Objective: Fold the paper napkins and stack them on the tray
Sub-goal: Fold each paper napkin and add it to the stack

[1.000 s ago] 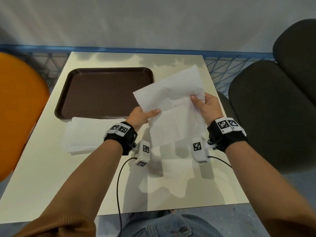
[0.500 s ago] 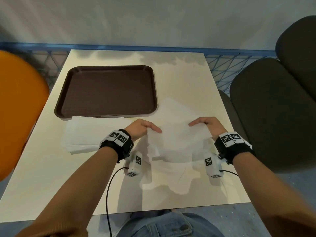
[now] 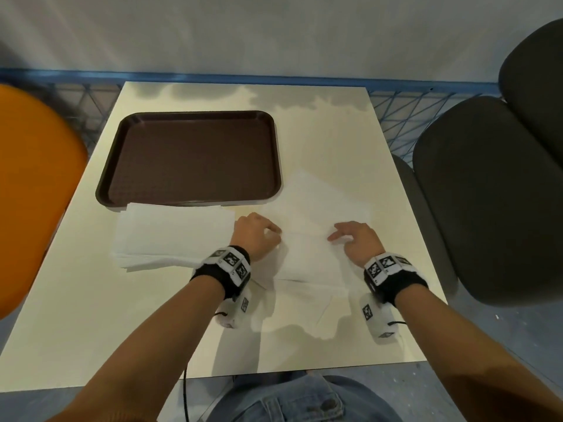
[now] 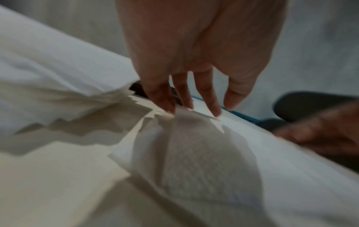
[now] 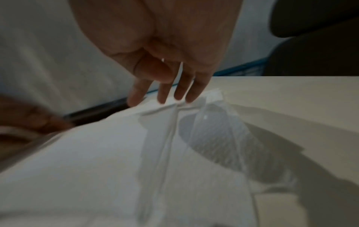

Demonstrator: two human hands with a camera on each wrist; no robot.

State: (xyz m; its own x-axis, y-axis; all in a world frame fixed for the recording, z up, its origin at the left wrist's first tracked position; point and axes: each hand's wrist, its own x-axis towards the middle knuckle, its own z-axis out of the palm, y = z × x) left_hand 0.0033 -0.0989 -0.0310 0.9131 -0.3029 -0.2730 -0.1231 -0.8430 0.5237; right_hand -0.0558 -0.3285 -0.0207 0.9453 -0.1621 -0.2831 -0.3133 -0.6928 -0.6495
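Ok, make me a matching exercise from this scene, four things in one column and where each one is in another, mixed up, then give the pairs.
Things:
1. brown tray
2. stack of unfolded napkins
3. napkin being folded
4. orange chair

Places:
A. under both hands' fingertips
B. off the table's left edge
C. far left part of the table, nothing on it
D. on the table just nearer than the tray

Pairs: 1-C, 2-D, 3-A, 4-B
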